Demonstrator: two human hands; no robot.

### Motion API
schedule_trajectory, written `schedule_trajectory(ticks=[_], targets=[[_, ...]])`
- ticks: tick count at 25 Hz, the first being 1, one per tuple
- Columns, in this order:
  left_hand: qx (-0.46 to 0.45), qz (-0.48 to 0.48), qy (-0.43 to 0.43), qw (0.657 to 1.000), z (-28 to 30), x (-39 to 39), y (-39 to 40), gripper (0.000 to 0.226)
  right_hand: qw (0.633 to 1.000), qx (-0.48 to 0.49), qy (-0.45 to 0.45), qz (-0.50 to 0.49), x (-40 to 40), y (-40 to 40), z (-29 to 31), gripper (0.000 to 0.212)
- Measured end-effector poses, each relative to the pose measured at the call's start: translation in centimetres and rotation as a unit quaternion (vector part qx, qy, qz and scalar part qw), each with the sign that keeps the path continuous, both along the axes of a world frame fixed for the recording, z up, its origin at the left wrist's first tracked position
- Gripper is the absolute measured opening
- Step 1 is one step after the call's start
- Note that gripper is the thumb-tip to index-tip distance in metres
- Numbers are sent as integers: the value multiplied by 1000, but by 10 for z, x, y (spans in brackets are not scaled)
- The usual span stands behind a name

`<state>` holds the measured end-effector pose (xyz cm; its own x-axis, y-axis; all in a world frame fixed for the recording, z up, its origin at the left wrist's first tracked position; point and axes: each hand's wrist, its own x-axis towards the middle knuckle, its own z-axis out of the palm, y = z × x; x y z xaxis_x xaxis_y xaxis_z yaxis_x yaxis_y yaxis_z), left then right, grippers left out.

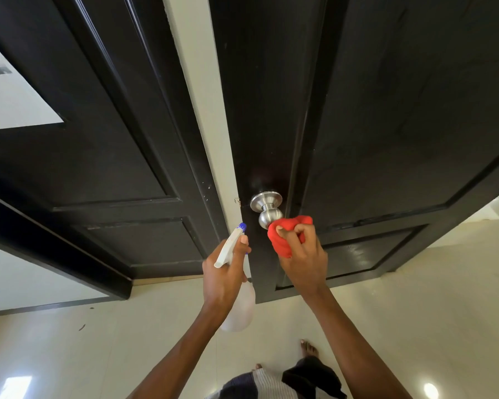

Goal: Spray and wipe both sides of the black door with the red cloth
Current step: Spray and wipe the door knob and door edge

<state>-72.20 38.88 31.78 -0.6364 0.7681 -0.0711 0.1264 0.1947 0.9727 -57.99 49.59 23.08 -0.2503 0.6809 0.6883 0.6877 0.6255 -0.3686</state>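
Observation:
The black door (pixel 386 110) stands in front of me, panelled, with a round silver knob (pixel 267 210) near its left edge. My right hand (pixel 303 254) grips the bunched red cloth (pixel 285 234), which touches the knob's right side. My left hand (pixel 225 272) holds a white spray bottle (pixel 231 249) by its neck; the blue nozzle (pixel 242 226) points up toward the door edge just left of the knob. The bottle's pale body (pixel 239 309) hangs below my hand.
A second black door (pixel 98 139) stands at the left, separated by a strip of cream wall (pixel 202 96). A white paper (pixel 9 96) is stuck on it. Glossy cream floor tiles (pixel 127 341) lie below; my bare foot (pixel 308 348) is near the door's bottom.

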Motion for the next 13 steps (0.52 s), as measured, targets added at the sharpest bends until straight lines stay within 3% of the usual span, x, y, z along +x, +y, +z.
schedule_trajectory(ticks=[5, 10, 13], targets=[[2, 6, 7, 1000, 0, -2, 4, 37, 999, -47, 7, 5, -8, -12, -5, 67], [5, 12, 4, 1000, 1, -5, 3, 34, 998, -37, 43, -7, -7, -6, 7, 70], [7, 13, 3, 1000, 0, -7, 2, 37, 994, -49, 96, -23, -3, -3, 7, 61]])
